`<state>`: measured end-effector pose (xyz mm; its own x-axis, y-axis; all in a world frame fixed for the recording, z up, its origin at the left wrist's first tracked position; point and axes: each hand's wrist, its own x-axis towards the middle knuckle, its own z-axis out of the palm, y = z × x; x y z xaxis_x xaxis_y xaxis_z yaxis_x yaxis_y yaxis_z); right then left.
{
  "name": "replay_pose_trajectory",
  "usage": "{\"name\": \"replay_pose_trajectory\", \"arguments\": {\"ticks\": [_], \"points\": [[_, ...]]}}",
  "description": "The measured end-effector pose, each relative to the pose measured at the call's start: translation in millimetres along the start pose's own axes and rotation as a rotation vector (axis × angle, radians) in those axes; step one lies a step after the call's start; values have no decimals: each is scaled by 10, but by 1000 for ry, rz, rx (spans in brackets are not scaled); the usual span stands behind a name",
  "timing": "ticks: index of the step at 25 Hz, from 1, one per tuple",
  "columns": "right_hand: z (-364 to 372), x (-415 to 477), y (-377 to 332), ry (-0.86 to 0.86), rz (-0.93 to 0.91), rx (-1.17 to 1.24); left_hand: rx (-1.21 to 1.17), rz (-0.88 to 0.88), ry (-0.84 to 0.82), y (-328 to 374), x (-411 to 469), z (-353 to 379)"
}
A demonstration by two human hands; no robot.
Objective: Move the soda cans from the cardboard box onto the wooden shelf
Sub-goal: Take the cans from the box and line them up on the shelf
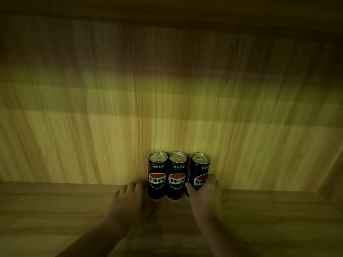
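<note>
While three dark soda cans are being kept upright in a row against the back panel of the wooden shelf (74, 210), the right can (199, 169) is being gripped low down by the right hand (204, 193), tilted slightly. The left hand (130, 201) is being rested open, fingers spread, just beside the left can (157, 175); the middle can (177, 176) is being touched by neither hand.

One head-worn camera (wide-angle, so the edges bow) looks forward and down into the wooden shelf (55, 210) from close by, facing its far back panel (167, 99), with both forearms entering from the near edge.
</note>
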<state>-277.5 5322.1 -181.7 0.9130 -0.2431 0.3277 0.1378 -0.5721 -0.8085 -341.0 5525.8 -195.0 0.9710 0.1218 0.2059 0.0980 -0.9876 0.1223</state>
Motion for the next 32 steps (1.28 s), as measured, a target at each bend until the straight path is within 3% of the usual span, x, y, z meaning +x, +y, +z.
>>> {"name": "replay_pose_trajectory", "arguments": {"ticks": [11,26,29,32], "points": [[37,-33,-93,17,22,8,111,-28,-74,88,-88,0],[-76,-70,-17,-104,-41,-59,97,-11,-98,136,-161,-24],[-177,-128,38,-158,-47,-185,69,-28,-125,137,-205,-65],[-353,-260,158,-221,-88,-477,38,-43,-188,191,-301,-154]]}}
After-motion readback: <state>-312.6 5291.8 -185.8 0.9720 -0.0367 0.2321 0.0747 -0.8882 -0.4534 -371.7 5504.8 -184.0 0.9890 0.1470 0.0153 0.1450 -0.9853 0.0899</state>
